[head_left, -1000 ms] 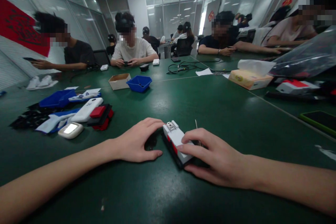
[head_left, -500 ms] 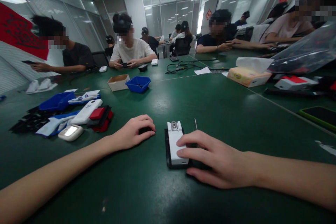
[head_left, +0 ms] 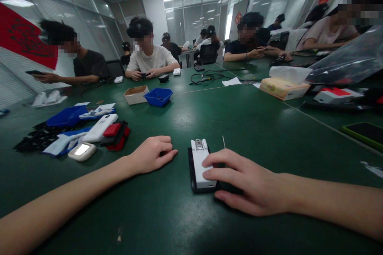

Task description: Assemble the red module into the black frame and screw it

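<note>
A slim white device with a metal clip at its far end lies on a flat black piece on the table. The index and middle fingertips of my right hand rest on the device's right side, fingers apart, with the thumb low beside its near corner. Just beyond that hand pokes a thin metal rod; my fingers hide the rest of it. To the left of the device, my left hand rests on the table with curled fingers and the thumb drawn in. Nothing shows in it.
On the left lie red and black blocks, a white case, a small device with a lit screen and a blue tray. Farther off are a cardboard box, a blue bin and a tissue box. Several people sit around.
My left hand's fingers have curled in more, narrowing the gap to the thumb. My right hand stays on the white device. The view has shifted slightly.
</note>
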{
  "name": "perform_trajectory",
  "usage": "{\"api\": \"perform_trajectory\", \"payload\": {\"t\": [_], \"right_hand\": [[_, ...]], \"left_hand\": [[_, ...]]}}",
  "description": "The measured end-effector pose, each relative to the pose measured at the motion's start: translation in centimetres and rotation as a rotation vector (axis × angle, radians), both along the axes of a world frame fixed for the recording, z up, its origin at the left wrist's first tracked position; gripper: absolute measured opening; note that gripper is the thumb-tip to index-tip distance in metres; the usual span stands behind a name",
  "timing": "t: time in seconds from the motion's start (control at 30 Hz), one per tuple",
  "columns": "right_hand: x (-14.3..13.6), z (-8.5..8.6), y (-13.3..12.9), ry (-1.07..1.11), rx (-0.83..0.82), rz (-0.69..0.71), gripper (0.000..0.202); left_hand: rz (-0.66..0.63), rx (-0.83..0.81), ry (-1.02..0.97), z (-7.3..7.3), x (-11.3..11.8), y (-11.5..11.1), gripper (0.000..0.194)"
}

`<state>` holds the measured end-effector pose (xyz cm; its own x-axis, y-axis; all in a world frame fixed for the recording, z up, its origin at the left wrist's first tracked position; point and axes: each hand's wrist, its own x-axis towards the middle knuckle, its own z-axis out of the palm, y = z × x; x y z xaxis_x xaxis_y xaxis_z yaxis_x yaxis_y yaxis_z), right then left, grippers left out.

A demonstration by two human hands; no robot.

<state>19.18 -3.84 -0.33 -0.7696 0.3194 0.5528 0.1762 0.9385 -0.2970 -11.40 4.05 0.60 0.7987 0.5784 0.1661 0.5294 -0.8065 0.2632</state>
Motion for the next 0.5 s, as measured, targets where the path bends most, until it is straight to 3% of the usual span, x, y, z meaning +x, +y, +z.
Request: {"api": "perform_trajectory", "payload": {"t": [0.37, 0.43, 0.5], "right_hand": [[0.1, 0.4, -0.2, 0.003, -0.021, 0.004, 0.034], [0.1, 0.5, -0.1, -0.001, -0.025, 0.003, 0.034], [0.0, 0.5, -0.1, 0.000, -0.026, 0.000, 0.033]], "left_hand": [[-0.018, 0.031, -0.023, -0.3, -0.1, 0.0, 0.049], [-0.010, -0.030, -0.036, 0.7, 0.1, 0.1, 0.046], [-0.014, -0.154, 0.010, 2.6, -0.3, 0.4, 0.034]]}}
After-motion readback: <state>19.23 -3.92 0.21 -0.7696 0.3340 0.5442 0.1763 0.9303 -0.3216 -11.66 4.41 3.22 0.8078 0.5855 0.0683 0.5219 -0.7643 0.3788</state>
